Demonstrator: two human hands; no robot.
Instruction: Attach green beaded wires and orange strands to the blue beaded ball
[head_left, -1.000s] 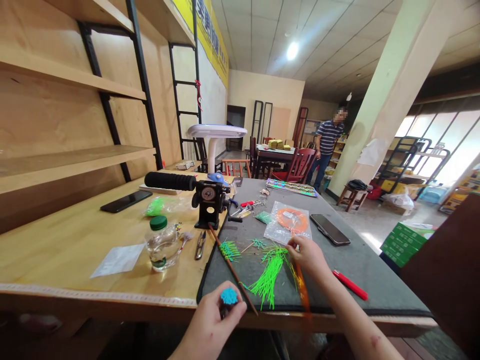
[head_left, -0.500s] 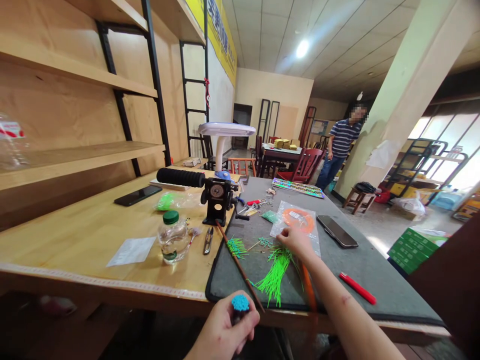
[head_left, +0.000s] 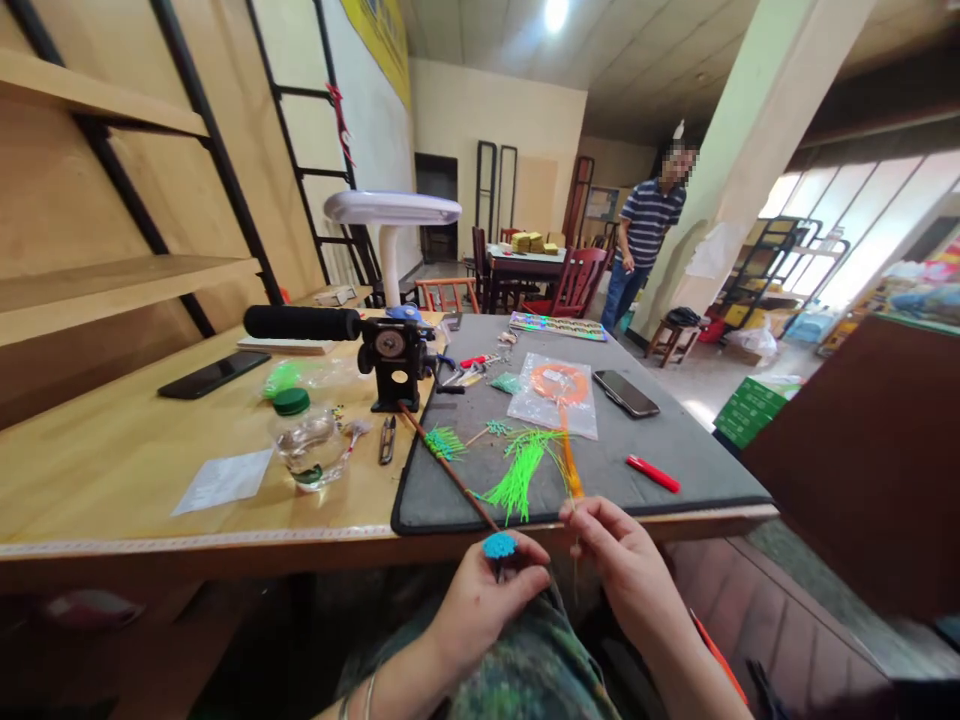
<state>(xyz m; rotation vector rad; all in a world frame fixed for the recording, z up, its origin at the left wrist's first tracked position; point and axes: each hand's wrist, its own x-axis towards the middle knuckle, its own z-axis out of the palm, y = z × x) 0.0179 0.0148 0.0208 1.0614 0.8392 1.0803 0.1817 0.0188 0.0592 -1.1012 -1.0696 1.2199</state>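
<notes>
My left hand (head_left: 480, 600) is closed around a bundle with a blue, beaded-looking top (head_left: 499, 545); the lower part is hidden in my fingers. At the table's front edge, my right hand (head_left: 622, 550) pinches a thin pale strand (head_left: 576, 575). Beyond it an orange strip (head_left: 571, 465) runs back to a clear plastic bag (head_left: 517, 405) with an orange coil (head_left: 562, 384). A pile of bright green strands (head_left: 519, 475) lies on the grey mat (head_left: 465, 505). Left of it a thin brown rod (head_left: 469, 497) carries green strands with blue tips (head_left: 446, 443).
A black crank device (head_left: 397, 365) stands behind the rod. Thread snips (head_left: 387, 440), a water bottle (head_left: 307, 450) and white paper (head_left: 223, 480) lie to the left. A red pen-like stick (head_left: 652, 474) and a phone (head_left: 626, 392) are at right. A person (head_left: 649, 230) stands farther back.
My right hand has drawn back from beside the plastic bag to the table's front edge, pinching a strand. My left hand keeps the bundle, now nearer my right hand. The view has shifted.
</notes>
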